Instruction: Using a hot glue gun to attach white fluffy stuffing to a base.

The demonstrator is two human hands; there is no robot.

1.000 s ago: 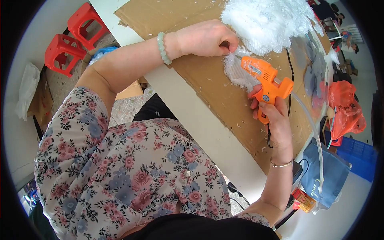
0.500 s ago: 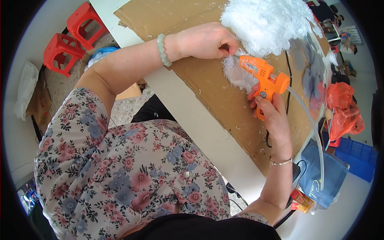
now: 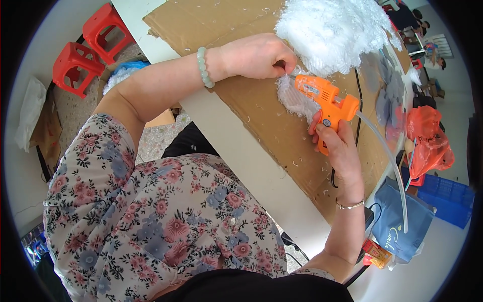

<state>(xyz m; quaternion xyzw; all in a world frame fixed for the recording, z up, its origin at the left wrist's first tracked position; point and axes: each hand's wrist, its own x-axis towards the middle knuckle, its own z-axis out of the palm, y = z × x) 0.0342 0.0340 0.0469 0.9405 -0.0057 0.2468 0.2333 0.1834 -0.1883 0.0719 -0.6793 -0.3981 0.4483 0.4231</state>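
Note:
An orange glue gun [image 3: 328, 96] is gripped in my right hand [image 3: 343, 150], its nozzle pointing left toward my other hand's fingertips. A long translucent glue stick [image 3: 390, 143] curves out of its back end. With thumb and forefinger pinched together, my left hand [image 3: 257, 56] holds the top end of a small white fringed piece [image 3: 291, 96]. This piece lies partly behind the gun, on a brown cardboard sheet [image 3: 241, 111]. The nozzle tip is right by the pinch; whether it touches is too small to tell.
A large heap of white fringe [image 3: 336, 35] lies at the far side of the cardboard. Grey flat discs [image 3: 386, 95], a red plastic bag [image 3: 427, 138] and a blue bag [image 3: 402, 219] are on the right. A black cord [image 3: 358, 83] runs behind the gun. Red stools [image 3: 75, 70] stand left.
The whole view has shifted slightly, so both hands and the glue gun appear a little further left. Both holds look the same, with the nozzle still beside my left fingertips.

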